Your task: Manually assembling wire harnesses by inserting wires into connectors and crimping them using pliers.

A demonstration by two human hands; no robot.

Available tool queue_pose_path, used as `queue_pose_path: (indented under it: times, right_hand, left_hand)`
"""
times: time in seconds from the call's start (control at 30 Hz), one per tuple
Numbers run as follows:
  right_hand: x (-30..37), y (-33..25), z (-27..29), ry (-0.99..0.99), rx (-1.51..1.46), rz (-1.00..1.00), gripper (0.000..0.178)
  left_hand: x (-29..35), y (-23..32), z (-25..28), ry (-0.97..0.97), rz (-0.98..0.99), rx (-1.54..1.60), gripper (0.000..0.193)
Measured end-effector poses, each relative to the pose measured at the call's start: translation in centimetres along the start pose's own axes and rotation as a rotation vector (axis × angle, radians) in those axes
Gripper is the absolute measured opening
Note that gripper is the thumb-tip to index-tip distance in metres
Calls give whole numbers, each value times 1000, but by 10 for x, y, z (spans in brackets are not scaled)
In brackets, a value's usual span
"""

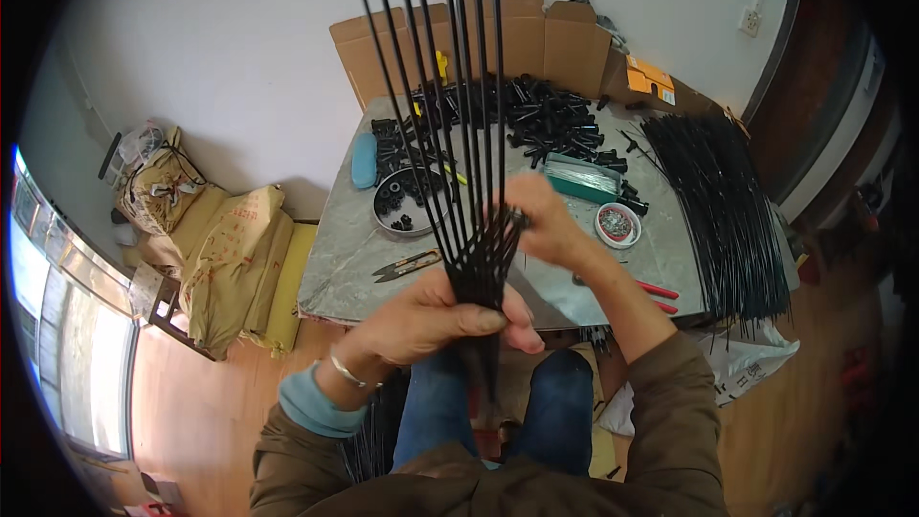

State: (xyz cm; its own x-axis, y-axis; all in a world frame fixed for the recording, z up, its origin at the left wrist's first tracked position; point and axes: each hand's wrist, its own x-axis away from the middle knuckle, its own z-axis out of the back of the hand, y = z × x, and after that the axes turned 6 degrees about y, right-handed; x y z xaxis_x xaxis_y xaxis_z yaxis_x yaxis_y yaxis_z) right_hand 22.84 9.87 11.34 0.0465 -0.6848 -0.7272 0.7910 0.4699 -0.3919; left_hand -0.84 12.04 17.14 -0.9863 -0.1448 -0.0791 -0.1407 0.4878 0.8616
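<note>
Those thin black rods [450, 86] look light and springy, a bit slick too, so they fan out above where the left hand [436, 321] bunches them, fingers wrapped tight around the gathered ends over the lap. The right hand [546, 220] pinches at the bundle just above that grip. Best hold is low, near the bunch. Behind the rods: a grey desk [335, 278] with snips [407, 265], black plastic parts [536, 120], and a cardboard box [517, 33].
</note>
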Motion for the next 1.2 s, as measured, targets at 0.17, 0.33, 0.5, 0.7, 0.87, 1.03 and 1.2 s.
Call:
queue_pose_path:
  times: [0.17,0.33,0.5,0.7,0.87,1.03,1.2]
  right_hand:
    - [-9,55,8,-270,773,13,68]
    - [20,42,61,-203,-612,-764,82]
    - [2,-20,34,-51,-1192,-848,51]
    - [16,-36,31,27,-1075,-859,19]
    - [27,-84,25,17,-796,-772,14]
    - [52,-91,14,-52,-789,-668,13]
    - [52,-95,17,-47,-772,-674,19]
  left_hand:
    - [-37,-99,53,183,97,-74,24]
    - [-45,-123,69,219,143,78,26]
    - [-49,-125,72,176,265,53,32]
    - [-50,-139,47,616,-97,-224,86]
    - [-55,-103,63,459,-550,-1349,111]
    - [-54,-103,82,21,-325,-1661,116]
    - [-37,-50,65,69,-463,-548,94]
